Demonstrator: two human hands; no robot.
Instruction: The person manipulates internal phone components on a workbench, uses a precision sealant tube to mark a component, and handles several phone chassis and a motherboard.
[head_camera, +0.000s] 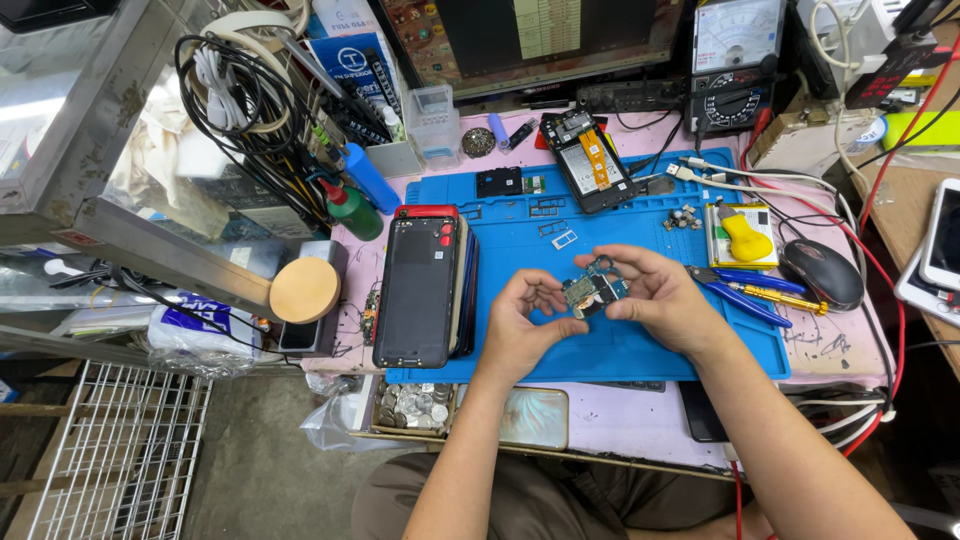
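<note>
Bare forearms, no sleeves or rings; hands ungloved, brownish-olive trousers

Scene was bright, evenly lit from overhead; shadows soft. Glare showed on the steel shelf at left. Wide-angle lens bent the edges. Centre was sharp.

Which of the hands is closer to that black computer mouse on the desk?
Right. The right hand is just left of the black mouse; the left hand is farther left, beyond the circuit board.

Blue work mat, pink tabletop, yellow-handled screwdriver, black mouse
</note>
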